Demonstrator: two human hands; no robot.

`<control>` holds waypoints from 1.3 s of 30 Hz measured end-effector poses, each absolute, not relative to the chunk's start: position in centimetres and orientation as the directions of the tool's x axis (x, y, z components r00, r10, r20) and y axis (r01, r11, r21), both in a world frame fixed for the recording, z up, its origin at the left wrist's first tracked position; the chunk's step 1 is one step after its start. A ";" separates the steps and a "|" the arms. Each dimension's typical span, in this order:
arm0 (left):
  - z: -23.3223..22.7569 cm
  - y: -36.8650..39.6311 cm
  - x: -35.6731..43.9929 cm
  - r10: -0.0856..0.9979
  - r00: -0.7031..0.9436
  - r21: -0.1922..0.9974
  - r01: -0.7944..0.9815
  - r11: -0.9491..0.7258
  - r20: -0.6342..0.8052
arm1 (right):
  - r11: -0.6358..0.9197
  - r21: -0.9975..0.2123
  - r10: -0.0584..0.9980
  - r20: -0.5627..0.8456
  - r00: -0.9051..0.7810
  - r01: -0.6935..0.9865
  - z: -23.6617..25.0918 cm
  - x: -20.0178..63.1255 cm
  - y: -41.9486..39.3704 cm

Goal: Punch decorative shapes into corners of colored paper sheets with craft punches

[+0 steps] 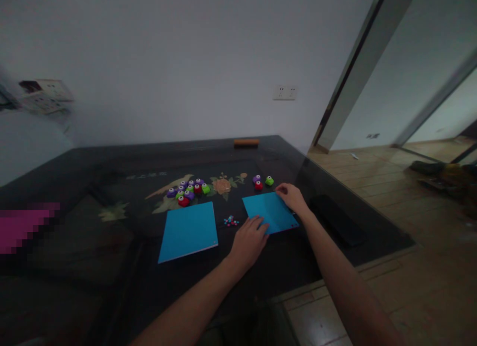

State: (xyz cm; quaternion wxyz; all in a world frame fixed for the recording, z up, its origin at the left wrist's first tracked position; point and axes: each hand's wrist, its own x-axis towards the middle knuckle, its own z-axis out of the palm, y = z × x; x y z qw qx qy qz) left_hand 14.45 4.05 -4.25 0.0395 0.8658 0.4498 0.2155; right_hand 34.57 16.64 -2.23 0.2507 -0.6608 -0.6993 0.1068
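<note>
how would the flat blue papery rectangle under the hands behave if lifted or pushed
The blue papery rectangle looks thin, so it would probably feel light and might bend when lifted by one corner. The dark, glossy tabletop under it looks smooth, so a push would likely slide it.

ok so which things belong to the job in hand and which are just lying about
Likely belonging:
blue square sheet touched by left hand and right hand
matching blue sheet to its left
small pink-and-blue pieces between them
red, green and purple eyed toys, perhaps

Probably lying about:
brown cylinder near the wall
long black object at right
</note>
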 end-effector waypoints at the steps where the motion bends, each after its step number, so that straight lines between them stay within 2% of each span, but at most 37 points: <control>1: -4.2 4.0 14.4 0.795 0.501 0.260 0.763 -0.592 0.341 | 0.106 -0.488 0.977 0.213 0.000 0.866 -2.2 34.5 16.6; 18: -2.9 3.7 14.1 0.787 0.505 0.278 0.747 -0.604 0.354 | 0.098 -0.545 0.969 0.242 0.044 0.833 -2.0 35.1 16.2; 22: -0.3 4.2 11.0 0.761 0.506 0.328 0.696 -0.638 0.406 | 0.104 -0.568 0.959 0.274 0.069 0.816 -0.9 35.0 15.8; 25: 1.1 5.6 5.7 0.792 0.433 0.379 0.710 -0.594 0.431 | 0.142 -0.588 0.952 0.301 0.052 0.797 0.5 34.2 15.3; 28: 0.9 7.1 -1.1 0.868 0.276 0.393 0.806 -0.443 0.413 | 0.221 -0.600 0.945 0.327 -0.016 0.769 2.0 31.9 14.7; 31: -0.2 7.8 -6.8 0.914 0.134 0.382 0.878 -0.290 0.384 | 0.351 -0.593 0.926 0.335 -0.175 0.725 2.7 27.5 14.0; 35: -1.3 7.8 -10.6 0.939 0.067 0.381 0.903 -0.201 0.337 | 0.496 -0.527 0.857 0.170 -0.487 0.689 2.2 20.2 13.0; 39: -1.6 7.6 -11.0 0.962 0.075 0.381 0.908 -0.175 0.263 | 0.538 -0.475 0.822 0.113 -0.558 0.696 0.7 15.5 12.9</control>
